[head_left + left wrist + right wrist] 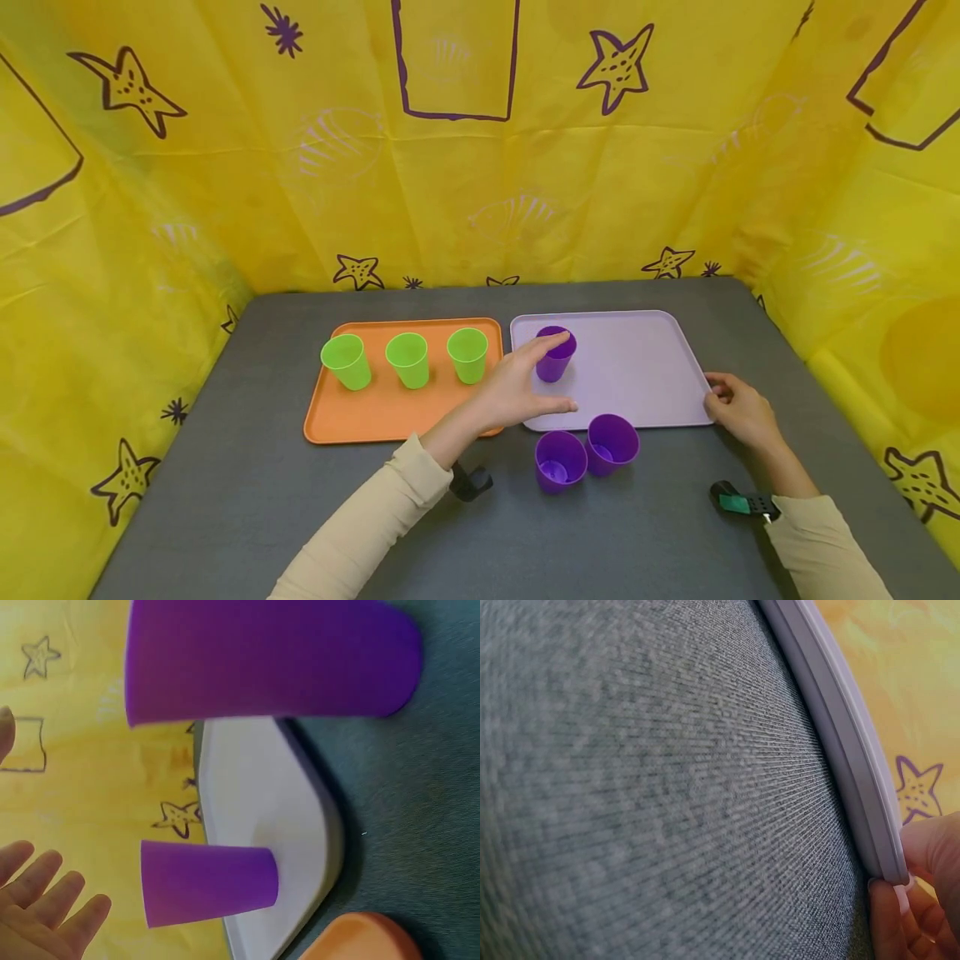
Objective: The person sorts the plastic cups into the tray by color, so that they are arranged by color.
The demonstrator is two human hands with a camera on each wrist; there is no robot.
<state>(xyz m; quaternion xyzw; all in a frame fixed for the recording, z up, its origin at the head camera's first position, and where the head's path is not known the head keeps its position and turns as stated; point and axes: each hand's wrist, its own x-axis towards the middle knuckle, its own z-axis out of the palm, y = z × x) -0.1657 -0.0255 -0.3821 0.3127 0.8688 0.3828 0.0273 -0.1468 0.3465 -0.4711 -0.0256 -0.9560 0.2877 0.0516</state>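
Observation:
On the left part of a lilac tray (633, 367) stands a purple cup (553, 367), upright. My left hand (510, 387) hovers by it, thumb and fingers spread apart, holding nothing. In the left wrist view, its fingers (56, 900) are clear of that cup (210, 885). Two more purple cups, one (560, 471) slightly nearer than the other (612, 446), stand side by side on the table in front of the tray. My right hand (742, 410) pinches the tray's near right corner. The right wrist view shows thumb and fingers around the tray's rim (855, 765).
To the left, an orange tray (360, 421) carries three green cups, at left (348, 364), middle (408, 362) and right (468, 358). Both trays lie side by side on a dark grey table (247, 483). Yellow printed cloth (450, 192) surrounds the table's back and sides.

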